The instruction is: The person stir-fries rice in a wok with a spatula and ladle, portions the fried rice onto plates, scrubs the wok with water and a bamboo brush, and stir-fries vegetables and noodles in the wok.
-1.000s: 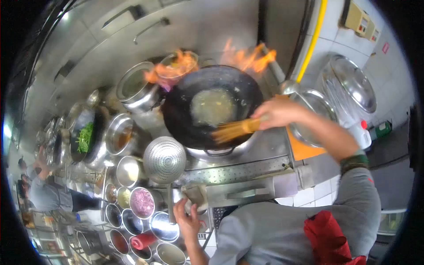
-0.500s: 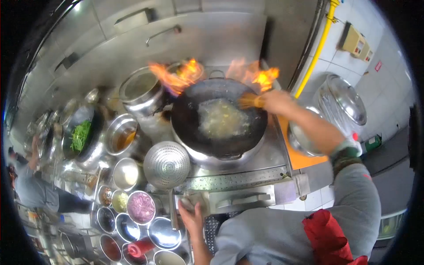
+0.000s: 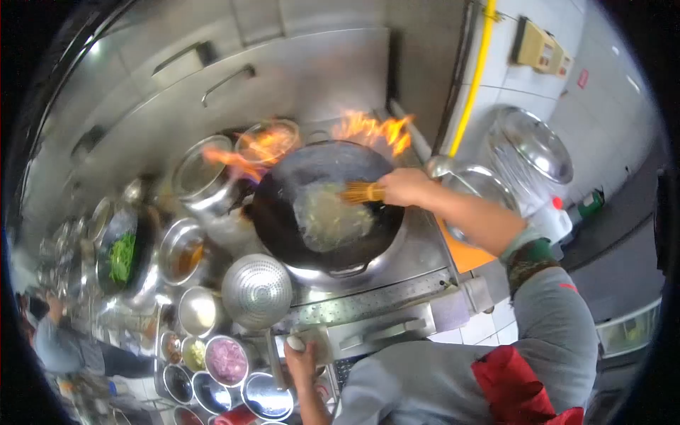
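My right hand (image 3: 404, 188) grips a bamboo wok brush (image 3: 363, 192), its bristles inside a large black wok (image 3: 333, 256). Cloudy liquid with pale bits (image 3: 333, 216) lies in the wok's middle. Flames (image 3: 372, 131) rise behind the wok. My left hand (image 3: 302, 363) is at the stove's front edge, its fingers curled by a small whitish rounded thing (image 3: 295, 343) whose kind I cannot make out. Beside that hand a perforated strainer (image 3: 256, 290) rests with its handle pointing toward me.
Left of the wok stand a lidded pot (image 3: 202, 173), a metal pot with orange-brown contents (image 3: 185, 255) and a pan with green leaves (image 3: 122, 256). Several bowls, one with sliced purple onion (image 3: 227, 360), sit front left. Another person (image 3: 67, 347) works at far left.
The brush and my right hand have moved down and left within the wok. My left hand's fingers, spread before, are now curled. The whole view has shifted.
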Motion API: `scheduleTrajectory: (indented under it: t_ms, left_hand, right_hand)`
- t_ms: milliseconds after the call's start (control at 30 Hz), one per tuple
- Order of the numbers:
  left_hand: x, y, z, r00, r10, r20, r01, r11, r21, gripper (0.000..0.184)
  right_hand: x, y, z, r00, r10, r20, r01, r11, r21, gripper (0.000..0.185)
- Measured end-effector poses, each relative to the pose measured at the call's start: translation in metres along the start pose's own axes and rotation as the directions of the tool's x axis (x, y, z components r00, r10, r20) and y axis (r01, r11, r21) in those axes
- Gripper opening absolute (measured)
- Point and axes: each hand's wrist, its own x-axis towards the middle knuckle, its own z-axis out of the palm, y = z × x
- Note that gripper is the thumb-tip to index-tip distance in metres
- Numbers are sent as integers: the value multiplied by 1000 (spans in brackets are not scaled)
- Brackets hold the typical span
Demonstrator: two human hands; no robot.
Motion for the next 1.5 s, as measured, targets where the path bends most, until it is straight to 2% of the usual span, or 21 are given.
scheduleTrajectory:
  t_ms: [33, 133, 167, 233, 267, 367, 433, 467, 500, 567, 633, 667, 733, 900, 967, 1133, 1167, 1233, 1333, 1367, 1500]
  left_hand:
    - [4, 0, -4, 1000, -1, -14, 2, 998, 61, 51]
    - [-8, 6, -16, 992, -121, 44, 129, 952, -278, 49]
    - [-16, 13, -18, 968, -231, 103, 250, 819, -516, 48]
    - [-23, 41, -20, 891, -347, 292, 415, 361, -836, 47]
    - [-17, 41, -15, 898, -214, 384, 427, 220, -877, 53]
    - [-2, 49, -6, 875, -56, 481, 484, 108, -868, 55]
    - [-5, 78, 0, 894, -74, 442, 448, 119, -886, 57]
    - [-4, 79, 4, 898, -69, 435, 441, 145, -886, 58]
    - [0, 78, 10, 902, -62, 428, 432, 166, -886, 58]
    - [12, 83, 23, 881, -151, 448, 465, 99, -880, 56]
    - [29, 90, 33, 833, -98, 545, 552, 69, -831, 60]
    - [39, 96, 45, 839, -149, 524, 543, 158, -825, 63]
    - [48, 149, 57, 822, -156, 548, 569, 225, -791, 60]
    - [78, 166, 84, 755, -218, 618, 645, 411, -644, 44]
    - [84, 159, 84, 771, -222, 598, 632, 381, -674, 46]
    - [98, 169, 87, 733, -277, 621, 676, 394, -622, 34]
    - [109, 168, 88, 723, -221, 655, 679, 405, -613, 32]
    - [109, 152, 83, 679, -136, 722, 703, 404, -585, 29]
    - [87, 135, 86, 786, -218, 579, 613, 396, -683, 27]
    - [84, 129, 90, 811, -246, 531, 584, 378, -718, 26]
    - [25, 147, 49, 782, 29, 623, 590, 290, -754, 34]
  right_hand:
    - [4, -5, -11, 999, 14, 49, -15, 1000, 7, 27]
    - [-3, 20, -43, 998, 60, -32, -61, 998, -24, 27]
    - [0, 24, -51, 986, 168, 4, -168, 986, -21, 32]
    - [24, 37, -27, 989, 139, -58, -140, 990, -11, 37]
    - [44, 43, 3, 989, 93, -111, -91, 996, 18, 40]
    - [62, 31, 62, 962, -26, -273, 96, 965, 245, 46]
    - [76, 47, 55, 975, -167, -143, 198, 949, 245, 43]
    - [56, 41, 19, 989, -125, -85, 138, 977, 165, 42]
    - [69, 66, 33, 966, -180, -187, 212, 963, 168, 42]
    - [72, 59, 30, 973, 8, -232, 48, 971, 234, 45]
    - [106, 51, 70, 940, -89, -329, 203, 921, 332, 45]
    - [130, 38, 107, 921, -96, -379, 256, 880, 400, 47]
    - [123, -11, 117, 966, -30, -258, 184, 782, 596, 52]
    - [78, -6, 41, 953, -276, -128, 301, 911, 282, 46]
    - [71, 16, 23, 938, -195, -287, 265, 936, 230, 29]
    - [78, 32, 19, 984, 120, -132, -76, 952, 298, 28]
    - [106, 38, 73, 955, 49, -293, 31, 964, 264, 28]
    - [72, 13, 60, 990, 10, -138, 47, 916, 398, 37]
    - [54, 1, 34, 983, -6, -181, 68, 937, 343, 40]
    - [53, 13, 33, 953, -34, -302, 130, 944, 305, 41]
    - [-19, 65, -45, 884, -88, -458, 250, 919, 306, 41]
